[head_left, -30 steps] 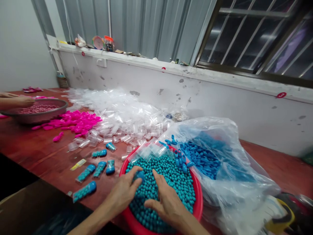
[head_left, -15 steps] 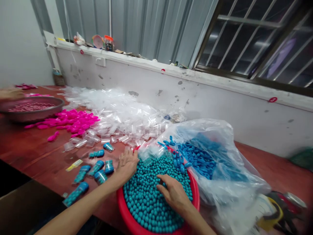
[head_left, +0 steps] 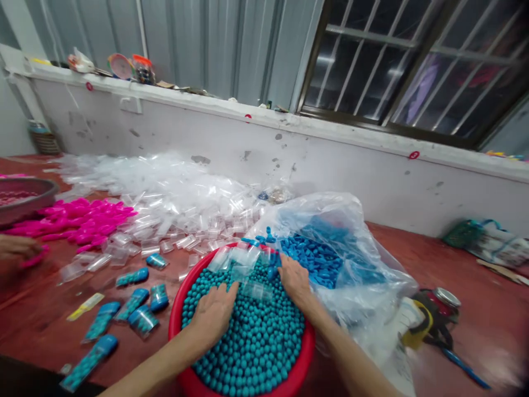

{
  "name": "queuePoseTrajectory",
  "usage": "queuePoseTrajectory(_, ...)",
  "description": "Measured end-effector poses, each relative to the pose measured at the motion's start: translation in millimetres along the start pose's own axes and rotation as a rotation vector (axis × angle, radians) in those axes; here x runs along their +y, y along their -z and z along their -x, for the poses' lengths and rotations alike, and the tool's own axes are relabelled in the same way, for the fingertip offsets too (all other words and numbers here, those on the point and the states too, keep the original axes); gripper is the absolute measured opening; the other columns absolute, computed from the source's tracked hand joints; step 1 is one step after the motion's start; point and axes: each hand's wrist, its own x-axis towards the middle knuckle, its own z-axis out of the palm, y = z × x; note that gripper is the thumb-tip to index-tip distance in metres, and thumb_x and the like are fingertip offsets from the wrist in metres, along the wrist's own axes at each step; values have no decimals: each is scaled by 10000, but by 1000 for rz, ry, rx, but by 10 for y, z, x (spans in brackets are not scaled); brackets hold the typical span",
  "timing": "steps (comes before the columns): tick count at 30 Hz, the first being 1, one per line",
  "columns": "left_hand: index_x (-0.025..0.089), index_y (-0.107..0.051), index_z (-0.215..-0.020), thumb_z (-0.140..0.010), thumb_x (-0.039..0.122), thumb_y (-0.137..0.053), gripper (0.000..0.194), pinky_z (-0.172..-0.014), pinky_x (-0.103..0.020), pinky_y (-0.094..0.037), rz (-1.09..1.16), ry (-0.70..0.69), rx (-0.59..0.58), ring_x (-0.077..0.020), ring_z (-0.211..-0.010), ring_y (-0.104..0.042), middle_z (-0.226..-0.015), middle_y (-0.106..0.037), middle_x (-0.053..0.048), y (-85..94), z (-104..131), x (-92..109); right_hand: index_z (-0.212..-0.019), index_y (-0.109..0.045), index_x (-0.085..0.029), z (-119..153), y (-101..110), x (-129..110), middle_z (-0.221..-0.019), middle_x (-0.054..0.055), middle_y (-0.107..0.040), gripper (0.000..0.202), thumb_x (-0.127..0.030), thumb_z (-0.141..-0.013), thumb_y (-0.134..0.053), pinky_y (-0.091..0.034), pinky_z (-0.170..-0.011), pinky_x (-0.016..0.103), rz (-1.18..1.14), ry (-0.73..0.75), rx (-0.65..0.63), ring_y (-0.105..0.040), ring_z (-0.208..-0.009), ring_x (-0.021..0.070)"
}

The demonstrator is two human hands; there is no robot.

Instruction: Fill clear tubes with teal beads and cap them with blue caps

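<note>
We have our left hand (head_left: 214, 317) palm down over the teal beads (head_left: 248, 353) in the red basin (head_left: 178, 314), on the 10 o'clock side of the beads, its fingers extended and slightly spread; we cannot tell whether the fingertips touch the clear sleeves (head_left: 243, 270) beside them. Our right hand (head_left: 294, 278) is at the basin's 1 o'clock edge, its fingers close together and bent toward the blue caps (head_left: 273, 264) there; we cannot tell whether they pinch any. The clear sleeves lie on the beads toward 12 o'clock, some overlapping, and the basin sits on the red tabletop (head_left: 475, 331). From the basin's centre, 7 filled, blue-capped packs (head_left: 103, 321) lie between 9 and 10 o'clock, with a yellow-and-white strip (head_left: 86, 307) among them. At 11 o'clock a wide heap of clear packaging (head_left: 165, 190) spreads toward the wall, and at 10 o'clock a pile of magenta pieces (head_left: 88, 220) borders it. Farther out at 10 o'clock is a grey bowl (head_left: 45, 190) with pink beads (head_left: 14, 197) inside, and nearer to us another person's hand (head_left: 19, 253) is by a magenta piece. At 2 o'clock an open clear plastic bag (head_left: 351, 212) holds many blue pieces (head_left: 318, 259). A silver-lidded red jar (head_left: 445, 300) stands at 3 o'clock, and a blue stick (head_left: 465, 368) lies between 3 and 4 o'clock.
</note>
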Motion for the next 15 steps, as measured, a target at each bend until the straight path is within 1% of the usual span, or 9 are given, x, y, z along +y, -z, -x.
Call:
queuePoseTrajectory(2,104,-385,-1262,-735,94,-378,526,-810,-367,-408,74,-9,-82,-264,-988,-526,-1081,-561,-151,44,30,-32,-1116,-496,-137,31,-20,-42,-1005,126,-602,298,-154,-828,-420,-420,-744,296,-13,27,10,-556,-924,225)
queuePoseTrajectory(3,90,-424,-1224,-725,104,-391,500,-846,-353,-391,110,-25,-105,-254,-1017,-517,-1100,-557,-153,52,48,-52,-1091,-510,-137,58,-10,-59,-1020,129,-594,281,-149,-828,-413,-410,-770,304,-15,36,17,-543,-941,227)
queuePoseTrajectory(5,113,-536,-1079,-712,123,-405,390,-857,-331,-384,157,-68,-168,-237,-1010,-530,-1066,-587,-133,49,81,-75,-1003,-548,-150,122,39,-88,-1018,124,-587,226,-145,-825,-409,-395,-807,329,-14,56,26,-527,-953,234)
queuePoseTrajectory(7,145,-576,-980,-720,134,-393,318,-823,-329,-401,149,-89,-232,-231,-952,-565,-986,-626,-110,34,92,-47,-935,-559,-149,191,101,-117,-984,124,-592,205,-114,-816,-396,-398,-805,350,-10,71,20,-530,-938,239)
queuePoseTrajectory(9,146,-587,-943,-741,122,-354,309,-782,-338,-417,86,-128,-275,-239,-901,-588,-928,-644,-115,15,66,41,-902,-558,-137,261,138,-152,-898,127,-613,225,-64,-803,-370,-428,-743,357,-11,83,-10,-564,-858,236)
queuePoseTrajectory(12,111,-604,-906,-736,72,-321,332,-753,-367,-422,-16,-228,-282,-279,-897,-588,-899,-645,-157,-21,-65,233,-896,-553,-134,349,108,-220,-806,119,-634,239,-44,-800,-353,-457,-635,343,-30,116,-68,-601,-730,225)
queuePoseTrajectory(13,101,-605,-902,-726,57,-326,333,-753,-372,-421,-24,-239,-277,-287,-901,-587,-906,-643,-168,-35,-128,296,-905,-551,-138,367,78,-244,-811,116,-638,234,-53,-802,-359,-461,-617,336,-42,132,-84,-608,-715,222)
queuePoseTrajectory(15,104,-600,-905,-713,37,-344,327,-770,-355,-414,45,-202,-252,-272,-912,-585,-931,-642,-164,-57,-258,403,-921,-550,-144,378,7,-282,-846,113,-644,220,-74,-790,-387,-465,-599,323,-77,162,-113,-619,-716,223)
